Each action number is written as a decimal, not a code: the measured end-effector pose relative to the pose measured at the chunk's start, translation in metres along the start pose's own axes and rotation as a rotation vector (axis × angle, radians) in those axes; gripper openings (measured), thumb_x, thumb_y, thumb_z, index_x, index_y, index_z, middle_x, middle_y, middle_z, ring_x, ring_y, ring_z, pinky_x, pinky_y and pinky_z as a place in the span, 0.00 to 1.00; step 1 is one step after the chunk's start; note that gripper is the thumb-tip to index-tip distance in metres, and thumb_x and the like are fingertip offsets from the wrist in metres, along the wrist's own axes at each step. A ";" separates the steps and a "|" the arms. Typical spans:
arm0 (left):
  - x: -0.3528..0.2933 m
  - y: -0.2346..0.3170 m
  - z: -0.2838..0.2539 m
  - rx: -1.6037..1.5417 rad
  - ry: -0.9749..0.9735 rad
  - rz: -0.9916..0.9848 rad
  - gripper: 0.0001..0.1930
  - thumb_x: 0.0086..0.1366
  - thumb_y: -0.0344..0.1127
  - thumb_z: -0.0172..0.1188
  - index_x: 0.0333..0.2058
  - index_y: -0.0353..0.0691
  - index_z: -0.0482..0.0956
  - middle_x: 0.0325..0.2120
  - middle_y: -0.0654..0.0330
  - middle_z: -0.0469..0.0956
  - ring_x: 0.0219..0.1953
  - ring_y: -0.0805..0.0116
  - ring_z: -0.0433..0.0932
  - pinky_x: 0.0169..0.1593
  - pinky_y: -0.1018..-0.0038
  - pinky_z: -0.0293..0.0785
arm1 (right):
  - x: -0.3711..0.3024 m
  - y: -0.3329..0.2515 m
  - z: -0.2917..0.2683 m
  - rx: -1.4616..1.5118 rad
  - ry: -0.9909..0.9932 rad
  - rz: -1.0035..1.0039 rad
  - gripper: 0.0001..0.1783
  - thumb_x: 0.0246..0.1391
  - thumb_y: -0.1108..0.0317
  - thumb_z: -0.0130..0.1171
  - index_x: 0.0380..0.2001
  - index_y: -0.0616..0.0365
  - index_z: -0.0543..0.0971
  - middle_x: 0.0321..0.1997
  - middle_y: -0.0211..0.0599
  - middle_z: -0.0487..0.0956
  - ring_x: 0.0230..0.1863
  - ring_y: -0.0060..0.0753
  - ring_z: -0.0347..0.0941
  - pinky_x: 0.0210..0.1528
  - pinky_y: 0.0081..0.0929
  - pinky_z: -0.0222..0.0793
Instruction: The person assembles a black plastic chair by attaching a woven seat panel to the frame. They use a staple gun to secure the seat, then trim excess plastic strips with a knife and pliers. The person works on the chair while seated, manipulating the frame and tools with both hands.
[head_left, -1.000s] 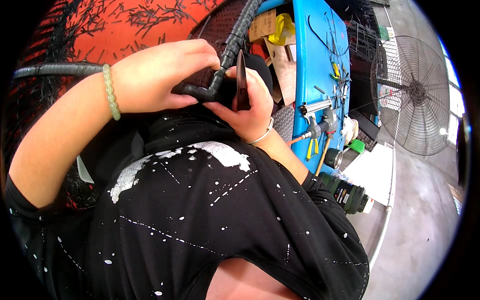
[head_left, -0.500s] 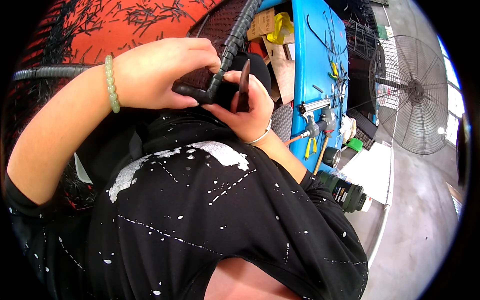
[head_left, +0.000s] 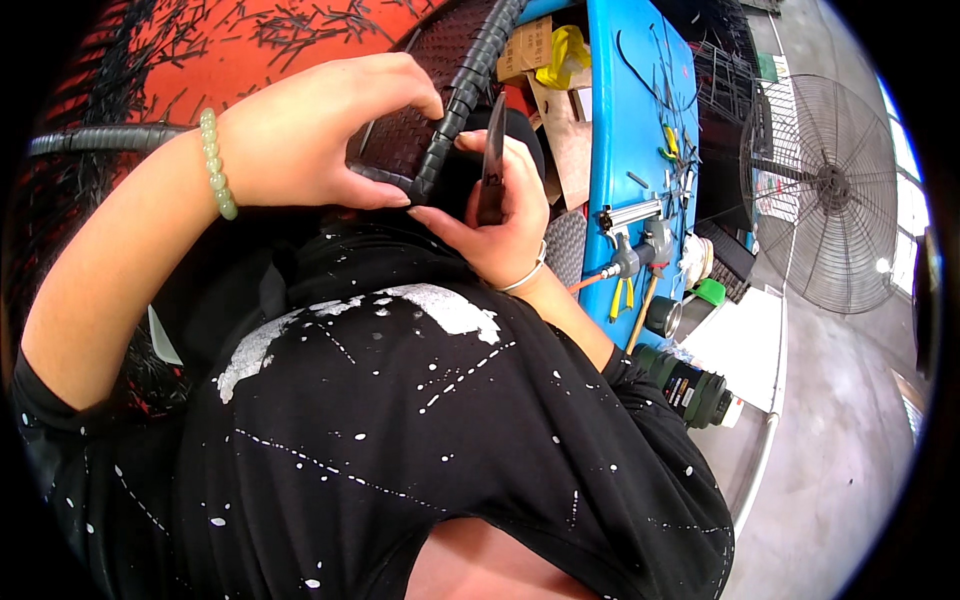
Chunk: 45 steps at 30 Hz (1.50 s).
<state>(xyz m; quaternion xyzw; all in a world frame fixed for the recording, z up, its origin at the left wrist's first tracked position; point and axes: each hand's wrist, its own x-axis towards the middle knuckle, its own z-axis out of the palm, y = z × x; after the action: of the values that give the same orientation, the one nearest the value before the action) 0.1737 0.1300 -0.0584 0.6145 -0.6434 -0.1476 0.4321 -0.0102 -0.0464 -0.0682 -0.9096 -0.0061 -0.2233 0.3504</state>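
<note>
At far centre, I can't see the butt of the dark tapered tool point(head_left: 493, 150) gripped in my right hand point(head_left: 505, 220); left hand point(head_left: 310, 130) gapes wide round a glossy, dark woven-strip panel's point(head_left: 410, 130) corner.

The black shirt point(head_left: 500, 440) has short sleeves point(head_left: 45, 385) and a curved neckline point(head_left: 446, 519); its front bears a broken silvery-white patch point(head_left: 455, 310), scattered white flecks point(head_left: 360, 437) and dashed lines point(head_left: 468, 378). The left hand point(head_left: 315, 135) wears at its wrist a bracelet point(head_left: 213, 165) of round, pale green beads; the right hand point(head_left: 515, 215), a thin, pale bangle point(head_left: 539, 265).
</note>
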 end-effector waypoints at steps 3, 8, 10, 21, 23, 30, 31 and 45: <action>-0.001 0.000 0.001 0.029 0.001 0.018 0.33 0.44 0.29 0.75 0.51 0.36 0.72 0.49 0.52 0.74 0.52 0.50 0.74 0.56 0.64 0.73 | -0.001 0.000 0.000 0.007 0.002 -0.009 0.41 0.30 0.71 0.83 0.53 0.62 0.76 0.50 0.44 0.77 0.49 0.43 0.76 0.52 0.32 0.73; -0.002 -0.001 0.002 0.030 -0.004 0.028 0.33 0.44 0.29 0.75 0.51 0.36 0.72 0.49 0.52 0.74 0.51 0.50 0.75 0.55 0.64 0.74 | -0.002 -0.001 0.002 0.018 0.008 -0.002 0.40 0.31 0.71 0.82 0.52 0.62 0.76 0.50 0.43 0.78 0.49 0.43 0.76 0.51 0.32 0.74; -0.002 -0.001 0.002 -0.006 -0.021 0.015 0.33 0.44 0.29 0.75 0.51 0.36 0.73 0.49 0.52 0.74 0.51 0.50 0.75 0.55 0.64 0.75 | -0.002 -0.002 0.002 0.041 0.006 0.006 0.40 0.31 0.71 0.82 0.52 0.63 0.77 0.49 0.43 0.78 0.48 0.43 0.76 0.51 0.32 0.74; 0.000 0.002 0.000 -0.038 -0.064 -0.013 0.30 0.44 0.29 0.75 0.48 0.37 0.74 0.47 0.53 0.75 0.51 0.50 0.75 0.55 0.63 0.74 | 0.005 -0.004 -0.004 0.008 -0.065 -0.002 0.39 0.29 0.71 0.83 0.49 0.64 0.77 0.46 0.44 0.78 0.45 0.43 0.76 0.48 0.33 0.74; 0.000 0.001 0.000 -0.047 -0.088 -0.017 0.30 0.44 0.29 0.75 0.48 0.37 0.74 0.47 0.53 0.75 0.51 0.50 0.75 0.55 0.63 0.74 | 0.005 -0.004 -0.005 0.033 -0.075 -0.001 0.39 0.28 0.71 0.83 0.49 0.63 0.77 0.46 0.44 0.78 0.45 0.43 0.76 0.48 0.33 0.74; -0.003 0.002 0.002 -0.071 -0.076 0.008 0.30 0.44 0.29 0.76 0.47 0.37 0.74 0.47 0.53 0.75 0.50 0.50 0.75 0.54 0.62 0.74 | 0.002 -0.003 -0.005 0.048 -0.087 -0.021 0.40 0.27 0.71 0.83 0.49 0.63 0.76 0.47 0.43 0.79 0.45 0.43 0.77 0.49 0.33 0.74; -0.004 0.002 0.002 -0.072 -0.078 0.009 0.30 0.44 0.29 0.75 0.47 0.37 0.74 0.46 0.53 0.75 0.50 0.50 0.75 0.54 0.62 0.74 | 0.002 -0.003 -0.005 0.040 -0.089 -0.021 0.40 0.27 0.71 0.83 0.49 0.62 0.76 0.47 0.43 0.79 0.46 0.43 0.77 0.49 0.33 0.74; 0.000 0.004 -0.002 -0.068 -0.074 -0.067 0.30 0.44 0.29 0.74 0.48 0.36 0.73 0.46 0.55 0.74 0.51 0.55 0.74 0.56 0.65 0.72 | 0.001 0.001 -0.001 0.035 -0.022 -0.018 0.39 0.29 0.68 0.83 0.48 0.61 0.76 0.47 0.41 0.78 0.47 0.41 0.76 0.50 0.32 0.73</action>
<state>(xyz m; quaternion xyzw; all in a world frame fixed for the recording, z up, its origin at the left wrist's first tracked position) 0.1721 0.1316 -0.0541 0.6148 -0.6326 -0.2062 0.4235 -0.0094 -0.0476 -0.0679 -0.9057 -0.0218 -0.2163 0.3640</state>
